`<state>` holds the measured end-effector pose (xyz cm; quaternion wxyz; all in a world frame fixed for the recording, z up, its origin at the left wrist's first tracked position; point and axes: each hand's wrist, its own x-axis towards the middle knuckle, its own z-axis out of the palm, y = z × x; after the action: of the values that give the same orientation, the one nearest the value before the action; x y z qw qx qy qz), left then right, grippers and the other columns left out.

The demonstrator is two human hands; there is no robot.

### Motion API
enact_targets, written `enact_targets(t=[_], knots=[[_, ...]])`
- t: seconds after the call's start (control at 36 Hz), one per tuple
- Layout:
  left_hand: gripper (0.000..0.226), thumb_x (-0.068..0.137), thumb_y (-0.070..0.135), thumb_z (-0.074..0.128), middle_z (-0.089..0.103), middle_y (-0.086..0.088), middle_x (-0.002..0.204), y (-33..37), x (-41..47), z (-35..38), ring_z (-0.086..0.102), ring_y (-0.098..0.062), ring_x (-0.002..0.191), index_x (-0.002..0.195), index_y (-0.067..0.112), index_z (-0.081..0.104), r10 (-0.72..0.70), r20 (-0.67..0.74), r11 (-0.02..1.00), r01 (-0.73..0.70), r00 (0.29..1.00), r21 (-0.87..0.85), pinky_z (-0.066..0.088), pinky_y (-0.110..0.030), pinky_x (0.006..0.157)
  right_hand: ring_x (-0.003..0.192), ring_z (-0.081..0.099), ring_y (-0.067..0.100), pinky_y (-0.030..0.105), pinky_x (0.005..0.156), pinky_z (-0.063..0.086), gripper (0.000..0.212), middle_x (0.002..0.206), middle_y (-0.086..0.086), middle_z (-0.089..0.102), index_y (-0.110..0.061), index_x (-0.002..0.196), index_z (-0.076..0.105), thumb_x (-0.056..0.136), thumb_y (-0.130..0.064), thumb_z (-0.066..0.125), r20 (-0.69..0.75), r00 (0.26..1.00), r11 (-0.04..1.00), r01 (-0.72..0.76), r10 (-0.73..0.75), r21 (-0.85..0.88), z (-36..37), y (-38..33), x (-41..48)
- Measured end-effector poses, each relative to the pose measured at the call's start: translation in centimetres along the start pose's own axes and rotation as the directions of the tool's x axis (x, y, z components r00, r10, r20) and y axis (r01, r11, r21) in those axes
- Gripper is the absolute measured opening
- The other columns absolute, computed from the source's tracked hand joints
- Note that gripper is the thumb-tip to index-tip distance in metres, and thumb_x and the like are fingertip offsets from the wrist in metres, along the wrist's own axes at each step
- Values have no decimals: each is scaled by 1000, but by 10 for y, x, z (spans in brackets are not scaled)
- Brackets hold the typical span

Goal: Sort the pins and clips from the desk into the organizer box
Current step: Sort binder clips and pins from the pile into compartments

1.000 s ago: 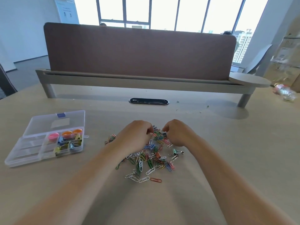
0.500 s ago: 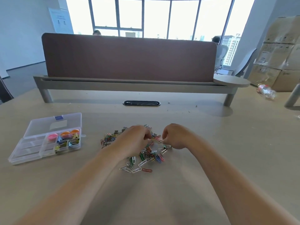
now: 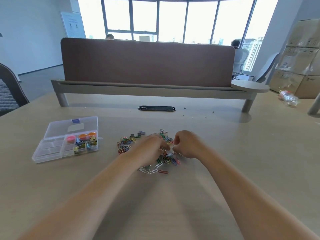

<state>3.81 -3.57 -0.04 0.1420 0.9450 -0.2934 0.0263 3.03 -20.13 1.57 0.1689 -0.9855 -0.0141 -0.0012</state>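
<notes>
Both hands sit curled over the pile with fingertips pinched close together, and whether either has a clip actually caught cannot be told, since the fingers blur and hide what lies under them. Far left on the desk (image 3: 242, 153) stands the organizer box (image 3: 52, 154), its clear lid (image 3: 72, 126) thrown back; the compartments on its right side hold bright pins and clips, while those on its left look bare. Next comes the loose outer edge of the paper clips (image 3: 125, 144), then the left hand (image 3: 150, 149), knuckles up, resting on the heap. Between the two hands a few clips seem to be worked at. The right hand (image 3: 186, 143) is at the pile's far-right side, fingers bent inward. Trouble could come from the tangle: linked clips may lift as a chain and drop on the way to the box, which stands well apart. Small grey binder clips (image 3: 141, 133) behind the heap could get swept aside.
</notes>
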Motion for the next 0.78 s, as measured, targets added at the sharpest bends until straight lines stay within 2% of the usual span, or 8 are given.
enact_targets(t=[0.11,0.25,0.36,0.5,0.61,0.69,0.75,0.78], knots=[[24,90,24,64,54,10,98,-1,4,4,52,-11,91,111,35,70,21,-6,1000,-21,1000,2,47,-29,83,83,62,26,39,73,52,10,88,7,67,-11,86,65,82,-20,61,-42,999,1000,-12,13,29,-1,6,3],[11,85,22,68,58,7,100,-3,11,6,54,-14,93,94,28,69,22,-6,1000,-22,1000,-9,48,-34,85,92,61,19,33,77,52,24,103,1,66,-20,109,65,86,-26,61,-57,998,995,2,4,101,0,11,5],[9,83,20,68,57,7,93,-6,12,5,55,-15,88,83,25,61,14,-5,999,-14,1000,-30,49,-35,81,91,61,19,34,78,53,19,102,1,68,-21,103,68,86,-25,60,-64,998,994,21,-14,112,-1,10,6],[9,87,16,63,56,10,81,-9,10,-1,54,-14,77,90,22,58,-53,-43,987,46,998,-152,40,-28,64,78,63,17,33,71,54,13,86,-1,69,-19,92,68,85,-20,56,-54,998,983,41,-32,176,-4,3,5],[15,91,19,59,58,13,85,-18,8,-13,56,-9,78,102,28,66,-120,-111,956,84,987,-281,39,-24,62,64,64,15,30,62,51,12,73,2,71,-14,89,66,87,-16,54,-19,998,976,67,-64,208,-5,-7,3],[17,94,17,57,61,13,88,-23,4,-23,57,-5,83,100,24,71,-150,-127,942,103,980,-318,38,-18,65,69,66,20,30,62,50,11,76,3,70,-12,88,63,89,-13,52,4,996,970,88,-92,226,-5,-15,2],[16,93,16,57,65,10,91,-25,1,-27,60,-8,86,95,23,71,-169,-139,939,117,976,-323,43,-21,69,73,62,19,28,61,45,16,78,-1,63,-12,92,66,90,-11,50,3,993,973,116,-119,201,-4,-21,2],[14,93,17,58,66,8,92,-26,-1,-29,61,-10,87,94,22,71,-182,-145,937,127,973,-326,45,-25,72,69,57,15,27,58,41,19,76,-3,59,-10,94,68,90,-10,49,7,992,974,126,-130,189,-4,-23,2]])
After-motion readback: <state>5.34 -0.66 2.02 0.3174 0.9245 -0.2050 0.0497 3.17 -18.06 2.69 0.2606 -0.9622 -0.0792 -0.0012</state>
